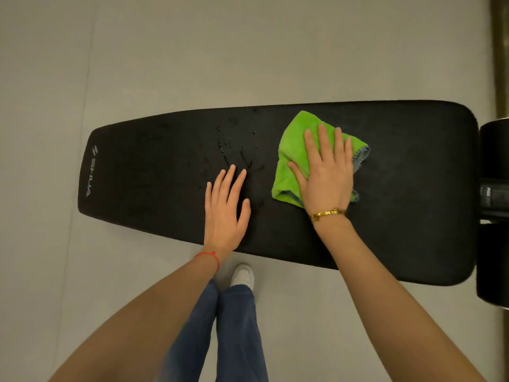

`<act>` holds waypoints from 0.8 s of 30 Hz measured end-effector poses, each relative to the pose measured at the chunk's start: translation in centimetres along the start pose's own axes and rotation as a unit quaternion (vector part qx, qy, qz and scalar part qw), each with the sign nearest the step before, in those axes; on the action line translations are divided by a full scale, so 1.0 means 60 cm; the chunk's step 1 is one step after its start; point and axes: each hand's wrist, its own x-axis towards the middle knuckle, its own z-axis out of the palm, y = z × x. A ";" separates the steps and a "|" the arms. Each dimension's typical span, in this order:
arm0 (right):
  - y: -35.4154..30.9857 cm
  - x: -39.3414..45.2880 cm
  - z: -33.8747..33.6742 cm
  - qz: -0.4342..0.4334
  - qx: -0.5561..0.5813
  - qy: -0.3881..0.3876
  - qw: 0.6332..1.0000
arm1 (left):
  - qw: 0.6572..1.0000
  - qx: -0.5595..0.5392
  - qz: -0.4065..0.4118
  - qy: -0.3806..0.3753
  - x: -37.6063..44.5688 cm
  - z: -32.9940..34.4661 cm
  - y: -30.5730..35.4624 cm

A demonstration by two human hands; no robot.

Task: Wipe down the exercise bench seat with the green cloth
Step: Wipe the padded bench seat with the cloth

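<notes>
The black padded bench seat (399, 216) lies crosswise below me, its narrow end to the left. A crumpled green cloth (292, 150) rests on its right half. My right hand (326, 175), with a gold bracelet on the wrist, presses flat on the cloth, fingers spread and thumb against the fabric. My left hand (225, 213), a red string at the wrist, lies palm down and open on the bare seat near its front edge, left of the cloth. Wet streaks and droplets (234, 150) glisten on the seat just beyond the left fingertips.
A white logo (92, 172) marks the seat's narrow left end. Black round pads and frame parts (493, 161) adjoin the bench at the right edge. Pale floor (165, 64) surrounds the bench. My jeans and a white shoe (242, 275) stand close to its near edge.
</notes>
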 end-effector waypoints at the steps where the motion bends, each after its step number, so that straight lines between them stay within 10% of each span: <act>1: -0.015 0.006 0.004 -0.018 -0.002 -0.007 1.000 | 1.000 -0.004 -0.019 0.004 0.002 -0.005 -0.012; 9: -0.040 -0.027 0.022 -0.293 0.007 -0.057 0.954 | 0.997 0.014 -0.070 -0.010 0.061 -0.040 -0.111; 18: -0.146 0.190 0.046 -0.107 0.035 -0.088 0.990 | 0.998 0.032 -0.038 -0.040 0.111 -0.062 -0.162; 24: -0.108 0.187 0.038 -0.214 0.039 -0.089 0.972 | 0.997 0.015 -0.061 -0.033 0.193 -0.079 -0.209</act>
